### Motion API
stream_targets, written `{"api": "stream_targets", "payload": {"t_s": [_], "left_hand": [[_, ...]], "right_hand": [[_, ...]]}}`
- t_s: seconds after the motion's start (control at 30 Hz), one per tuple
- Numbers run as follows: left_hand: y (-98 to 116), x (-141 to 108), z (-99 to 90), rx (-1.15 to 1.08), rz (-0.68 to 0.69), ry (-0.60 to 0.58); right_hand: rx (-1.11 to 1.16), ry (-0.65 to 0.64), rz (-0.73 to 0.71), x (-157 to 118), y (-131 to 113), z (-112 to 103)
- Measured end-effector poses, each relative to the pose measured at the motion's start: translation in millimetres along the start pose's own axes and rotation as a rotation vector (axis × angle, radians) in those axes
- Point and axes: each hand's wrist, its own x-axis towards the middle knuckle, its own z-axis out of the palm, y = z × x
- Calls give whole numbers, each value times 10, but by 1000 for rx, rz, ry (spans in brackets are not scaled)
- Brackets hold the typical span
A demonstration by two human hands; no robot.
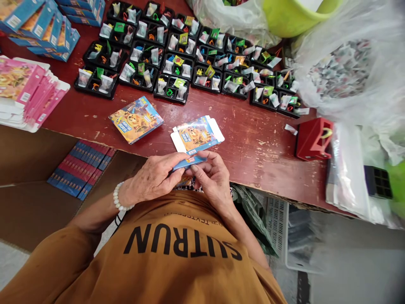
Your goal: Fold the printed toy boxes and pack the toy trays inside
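Close to my body, at the table's front edge, both hands hold a small blue carton (193, 161) with its narrow side turned up. My left hand (155, 175), with a beaded bracelet at the wrist, has its fingers closed along the left end. The right hand (213, 177) grips the other end between thumb and fingers. Just beyond them lies a blue-and-orange carton (196, 134) with white flaps spread out. To its left a closed box (136, 119) with the same print rests on the table. The held carton's lower part is hidden by my hands.
Several black trays (172, 89) with small toys and sachets fill the table's back. Pink cartons (30, 90) and blue boxes (41, 25) are stacked at left. A red tape dispenser (314, 138) stands at right, near a bag of sachets (343, 69). Below left is a cardboard box (28, 207) holding packed boxes.
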Motion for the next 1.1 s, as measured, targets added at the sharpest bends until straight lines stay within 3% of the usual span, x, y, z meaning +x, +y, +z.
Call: {"api": "stream_targets", "payload": {"t_s": [0.17, 0.27, 0.33, 0.4, 0.47, 0.53, 0.63, 0.67, 0.73, 0.83, 0.93, 1.1], "left_hand": [[-58, -87, -124, -160, -158, 112], [-189, -161, -170, -480, -233, 272], [-318, -192, -203, -750, -228, 301], [-433, -199, -259, -906, -200, 140], [-481, -188, -312, -858, -201, -62], [-442, -165, -310, -627, -269, -160], [-302, -137, -170, -260, -404, -213], [-264, -137, -107, -212, -418, -218], [-230, -162, -6, -173, -434, -186], [-255, -248, 26, -141, -478, -106], [-292, -319, -37, -140, -496, -87], [-311, -322, -137, -122, -510, -24]], "right_hand": [[-590, 106, -203, 39, 153, -150], [-783, 59, -400, 173, 120, -294], [-831, 1, -586, 263, -5, -375], [-891, -112, -739, 309, -180, -408], [-1031, -229, -879, 303, -340, -370], [-1211, -328, -1058, 289, -427, -275], [-1319, -520, -1309, 433, -424, -134], [-1316, -575, -1325, 561, -410, -110], [-1326, -564, -1196, 945, -401, -97], [-1436, -264, -804, 1670, -438, -71], [-1539, -161, -614, 2219, -442, 68], [-1670, -137, -562, 2459, -303, 346]]}}
